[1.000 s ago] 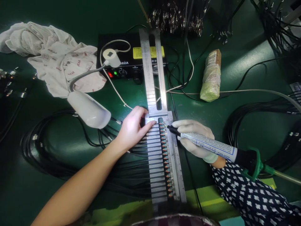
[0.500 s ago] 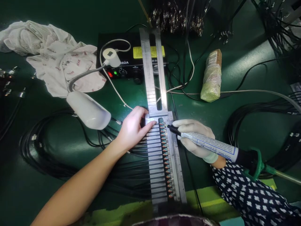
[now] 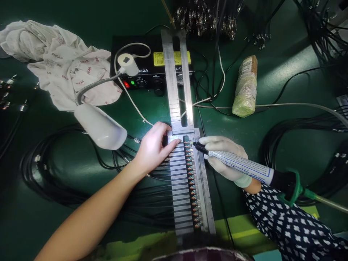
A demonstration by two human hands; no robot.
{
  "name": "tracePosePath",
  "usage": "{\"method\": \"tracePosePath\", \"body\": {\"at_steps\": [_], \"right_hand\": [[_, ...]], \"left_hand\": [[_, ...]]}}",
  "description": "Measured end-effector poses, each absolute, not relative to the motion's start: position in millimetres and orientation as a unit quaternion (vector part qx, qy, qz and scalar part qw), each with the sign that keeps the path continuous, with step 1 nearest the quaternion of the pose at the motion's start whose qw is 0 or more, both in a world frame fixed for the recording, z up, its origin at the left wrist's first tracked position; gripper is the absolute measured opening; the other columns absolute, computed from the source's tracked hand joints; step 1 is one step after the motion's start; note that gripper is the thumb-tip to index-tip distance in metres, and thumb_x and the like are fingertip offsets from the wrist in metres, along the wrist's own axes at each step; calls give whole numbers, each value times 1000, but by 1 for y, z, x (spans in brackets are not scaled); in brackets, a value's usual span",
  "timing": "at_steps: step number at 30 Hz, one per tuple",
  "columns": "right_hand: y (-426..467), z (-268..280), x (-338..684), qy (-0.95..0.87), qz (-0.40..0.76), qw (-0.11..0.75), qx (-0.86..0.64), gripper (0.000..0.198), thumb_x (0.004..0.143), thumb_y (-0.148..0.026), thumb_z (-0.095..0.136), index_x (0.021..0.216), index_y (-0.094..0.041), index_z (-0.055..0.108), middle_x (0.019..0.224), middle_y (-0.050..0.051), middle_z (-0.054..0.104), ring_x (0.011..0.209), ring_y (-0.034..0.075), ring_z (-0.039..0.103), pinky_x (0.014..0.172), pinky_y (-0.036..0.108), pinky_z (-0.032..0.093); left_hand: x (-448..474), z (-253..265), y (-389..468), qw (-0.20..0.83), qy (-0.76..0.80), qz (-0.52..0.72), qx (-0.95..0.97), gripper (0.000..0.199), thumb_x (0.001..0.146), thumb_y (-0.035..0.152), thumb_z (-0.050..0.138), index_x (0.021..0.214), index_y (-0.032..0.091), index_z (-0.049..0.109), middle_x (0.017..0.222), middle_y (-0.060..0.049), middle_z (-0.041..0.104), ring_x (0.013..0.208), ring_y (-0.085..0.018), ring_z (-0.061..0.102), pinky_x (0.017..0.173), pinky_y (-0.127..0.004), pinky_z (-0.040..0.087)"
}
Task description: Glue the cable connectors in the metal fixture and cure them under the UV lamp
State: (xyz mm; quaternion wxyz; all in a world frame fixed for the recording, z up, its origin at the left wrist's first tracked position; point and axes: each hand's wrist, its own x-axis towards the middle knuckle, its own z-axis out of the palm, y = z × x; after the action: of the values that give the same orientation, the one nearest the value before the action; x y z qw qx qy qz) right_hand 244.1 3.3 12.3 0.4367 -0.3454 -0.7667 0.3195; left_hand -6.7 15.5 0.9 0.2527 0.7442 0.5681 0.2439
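My right hand, in a white glove, is closed round a glue dispensing syringe with printed white sides and a green clip at its back end. Its dark tip points left at the top connectors of a metal wire jig; I cannot tell whether it touches them. Bare, my left hand grips the upper left edge of the jig, thumb on top and fingers curled over the side. Several black cables lie in the jig's slots, ending in a column of small connectors.
A black dispenser unit stands behind, with a second slotted metal bar leaning across it. At left are a lamp and a crumpled cloth. A wrapped block and coiled cables lie at right.
Hardly anything differs. The syringe tip and my right hand have shifted very slightly left; my left hand keeps its place on the jig.
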Motion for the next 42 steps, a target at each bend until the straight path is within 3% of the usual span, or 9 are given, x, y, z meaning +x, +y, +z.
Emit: {"method": "tracePosePath", "body": {"at_steps": [30, 36, 42], "right_hand": [[3, 15, 244, -766, 325, 428, -353, 21, 84, -17, 67, 104, -23, 67, 112, 5, 72, 98, 21, 71, 86, 37, 61], [3, 15, 243, -752, 325, 458, -345, 25, 80, -13, 69, 104, -22, 69, 112, 7, 72, 97, 22, 71, 85, 37, 62], [-1, 17, 247, -727, 356, 517, -280, 35, 81, -12, 65, 114, -23, 68, 116, 7, 71, 92, 22, 73, 74, 35, 65]], "left_hand": [[-7, 1, 16, 250, 568, 244, 745, 24, 87, 38, 65, 97, 19, 52, 88, -2, 54, 74, -14, 50, 67, -28, 44], [-7, 0, 15, 248, 565, 242, 749, 25, 88, 39, 63, 98, 19, 52, 89, -2, 54, 75, -14, 50, 68, -28, 44], [-7, 0, 15, 241, 565, 238, 752, 23, 91, 39, 60, 100, 19, 52, 90, -2, 54, 75, -14, 50, 68, -28, 44]]}}
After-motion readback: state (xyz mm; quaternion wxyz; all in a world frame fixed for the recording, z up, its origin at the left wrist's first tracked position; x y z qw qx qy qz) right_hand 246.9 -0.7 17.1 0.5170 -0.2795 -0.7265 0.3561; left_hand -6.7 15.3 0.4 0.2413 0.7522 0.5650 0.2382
